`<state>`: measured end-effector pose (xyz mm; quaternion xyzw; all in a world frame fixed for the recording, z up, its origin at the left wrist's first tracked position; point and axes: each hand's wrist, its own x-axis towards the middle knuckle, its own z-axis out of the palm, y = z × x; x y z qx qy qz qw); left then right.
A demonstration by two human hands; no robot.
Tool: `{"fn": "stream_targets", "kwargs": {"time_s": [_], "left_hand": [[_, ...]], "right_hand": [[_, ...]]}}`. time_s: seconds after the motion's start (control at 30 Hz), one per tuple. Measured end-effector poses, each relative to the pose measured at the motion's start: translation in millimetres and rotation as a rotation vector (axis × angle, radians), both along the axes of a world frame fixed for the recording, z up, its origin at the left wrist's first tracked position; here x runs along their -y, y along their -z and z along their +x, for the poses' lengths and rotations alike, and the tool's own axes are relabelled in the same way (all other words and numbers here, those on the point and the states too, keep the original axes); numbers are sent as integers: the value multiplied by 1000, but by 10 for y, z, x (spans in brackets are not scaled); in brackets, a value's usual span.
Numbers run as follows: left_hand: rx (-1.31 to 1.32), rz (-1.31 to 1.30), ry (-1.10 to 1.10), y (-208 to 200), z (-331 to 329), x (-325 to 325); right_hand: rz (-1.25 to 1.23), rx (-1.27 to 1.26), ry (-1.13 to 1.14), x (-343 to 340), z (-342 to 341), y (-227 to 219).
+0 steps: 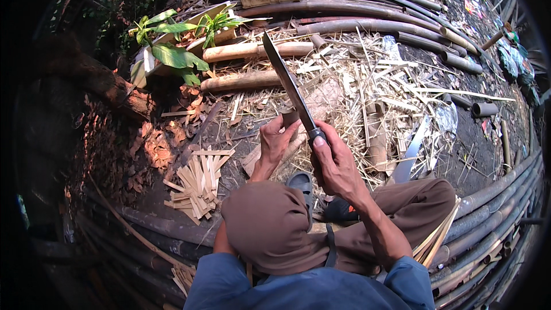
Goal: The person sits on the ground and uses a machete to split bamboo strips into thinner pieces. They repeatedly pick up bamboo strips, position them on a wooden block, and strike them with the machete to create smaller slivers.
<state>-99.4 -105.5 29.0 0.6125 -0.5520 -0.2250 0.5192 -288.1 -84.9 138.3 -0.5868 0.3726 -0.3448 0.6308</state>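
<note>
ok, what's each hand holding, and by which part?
Right hand: the long knife, by its black handle. Left hand: a short brown piece, apparently bamboo, around its side.

Left of the knife point(291, 85), room ends at 2 poles point(244, 81).

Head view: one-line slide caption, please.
Right hand grips a long knife; left hand holds a short bamboo piece near thin strips.

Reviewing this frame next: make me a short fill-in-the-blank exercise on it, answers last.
1. The ____ hand grips the knife.
2. The slat pile lies on the person's ____ side.
3. In colour, the shirt is ____.

Missing words: right; left; blue.
</note>
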Motion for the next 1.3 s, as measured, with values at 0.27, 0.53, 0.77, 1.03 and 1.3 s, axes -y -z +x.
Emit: {"fn": "stream_targets", "kwargs": {"time_s": [0.27, 0.53, 0.77, 1.03, 1.3], "left_hand": [[109, -127, 13, 27, 9, -34], [126, -80, 76, -319, -113, 92], [243, -187, 8, -790, -19, 202], [468, -59, 159, -527, 297, 155], [577, -186, 330, -912, -398, 775]], "right_hand": [[359, 132, -55, -51, -39, -122], [-410, -218, 178, -48, -22, 103], [-485, -196, 152, 90, 15, -293], [-365, -384, 95, 460, -79, 580], [-41, -454, 31, 836, -424, 712]]}}
